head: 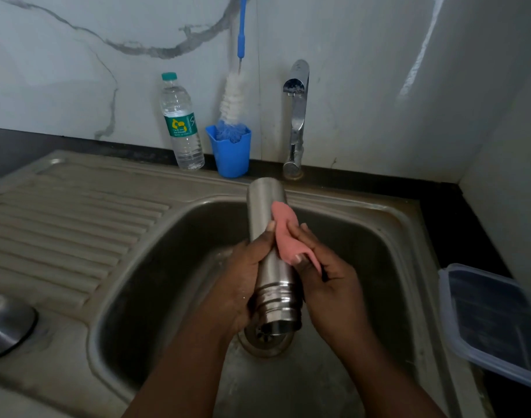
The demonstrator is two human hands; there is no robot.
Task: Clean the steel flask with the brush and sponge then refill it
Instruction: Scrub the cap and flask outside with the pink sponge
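I hold the steel flask (265, 212) over the sink basin (173, 267), tilted with its open mouth toward me and its base pointing at the tap. My left hand (243, 276) grips the flask's lower body from the left. A pink sponge (285, 227) is pressed against the flask's right side by my right hand (324, 279). The bottle brush (234, 98), blue-handled with white and blue bristles, stands in a blue cup (231, 155) by the wall.
A plastic water bottle (181, 125) stands left of the cup. The chrome tap (295, 116) rises behind the sink. A ribbed drainboard (62, 230) lies left, with a steel lid-like object (8, 324) on it. A clear plastic container (496, 324) sits at the right.
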